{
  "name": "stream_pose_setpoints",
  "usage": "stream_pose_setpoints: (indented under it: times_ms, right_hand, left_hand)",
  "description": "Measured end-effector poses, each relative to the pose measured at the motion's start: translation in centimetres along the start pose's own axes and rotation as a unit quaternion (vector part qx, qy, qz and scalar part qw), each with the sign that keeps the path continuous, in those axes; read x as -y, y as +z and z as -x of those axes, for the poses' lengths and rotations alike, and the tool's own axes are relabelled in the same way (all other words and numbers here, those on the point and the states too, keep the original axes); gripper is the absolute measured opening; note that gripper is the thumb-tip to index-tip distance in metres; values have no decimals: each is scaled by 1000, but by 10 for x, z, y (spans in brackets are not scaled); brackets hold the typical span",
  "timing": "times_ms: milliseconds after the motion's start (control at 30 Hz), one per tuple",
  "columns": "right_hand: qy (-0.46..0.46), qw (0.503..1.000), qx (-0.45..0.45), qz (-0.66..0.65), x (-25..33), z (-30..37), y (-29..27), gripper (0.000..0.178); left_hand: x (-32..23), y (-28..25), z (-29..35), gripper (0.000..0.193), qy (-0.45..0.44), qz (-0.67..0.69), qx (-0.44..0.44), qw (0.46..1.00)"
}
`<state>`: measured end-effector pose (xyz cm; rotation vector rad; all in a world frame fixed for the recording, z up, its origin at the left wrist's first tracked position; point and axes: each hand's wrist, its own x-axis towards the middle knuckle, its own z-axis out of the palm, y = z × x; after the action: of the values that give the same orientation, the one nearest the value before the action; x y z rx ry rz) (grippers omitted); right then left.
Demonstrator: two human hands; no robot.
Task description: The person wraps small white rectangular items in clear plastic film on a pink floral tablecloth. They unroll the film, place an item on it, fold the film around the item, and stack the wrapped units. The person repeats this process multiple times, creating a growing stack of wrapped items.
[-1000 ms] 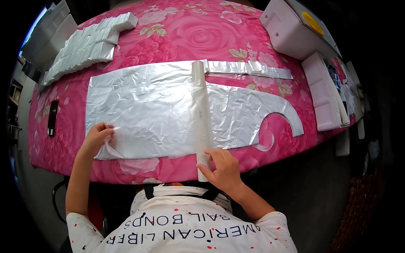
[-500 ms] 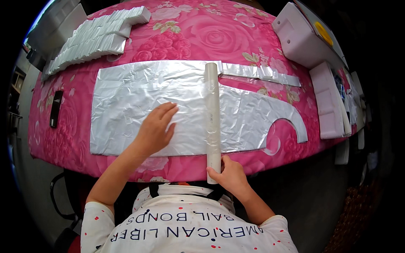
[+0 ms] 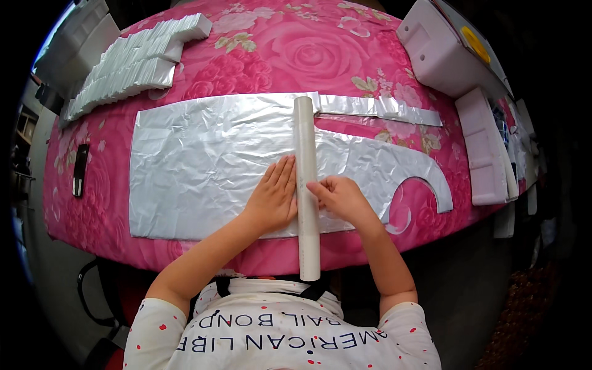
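While both hands work at its near edge, the table (image 3: 345, 55) under a pink rose cloth carries everything. Foil sheet (image 3: 203, 166) spreads flat from beneath the left hand (image 3: 272, 198) out to that hand's left and away from it; the sheet's other part runs past the right hand (image 3: 341, 198) to a curved cut-out end on that hand's right. White tube (image 3: 306, 179) lies across the foil between the two hands, pointing away from the person, its near end overhanging the table edge.

Left hand: open, palm down, fingers together, pressed flat on the foil and touching the tube's left side. Grasps nothing.

Right hand: fingers curled, tips pinching at the tube's right side where the foil meets it; whether they hold the foil edge or the tube itself, cannot tell.

Far beyond the left hand, stack of foil pieces (image 3: 132, 61). Beyond the right hand, narrow foil strip (image 3: 376, 108). Further right, white foam blocks (image 3: 487, 148). Well left of the left hand, small dark phone-like object (image 3: 80, 177) on the cloth.
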<state>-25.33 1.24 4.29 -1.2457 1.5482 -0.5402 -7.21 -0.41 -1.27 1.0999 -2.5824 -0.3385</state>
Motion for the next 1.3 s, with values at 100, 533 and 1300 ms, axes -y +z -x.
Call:
stream_pose_setpoints:
  times_ms: [100,533,1300]
  right_hand:
    - [45,995,20,-84,11,-66,-16,46]
    - [-206,672,-108,-703,-31,-184,-149,21]
    - [-349,930,73,-94,114,-96,218,34]
  left_hand:
    - [1,0,0,64,3,-8,11,1000]
    - [-3,-5,-2,64,3,-6,19,1000]
    - [15,21,7,67,26,-48,-47,997]
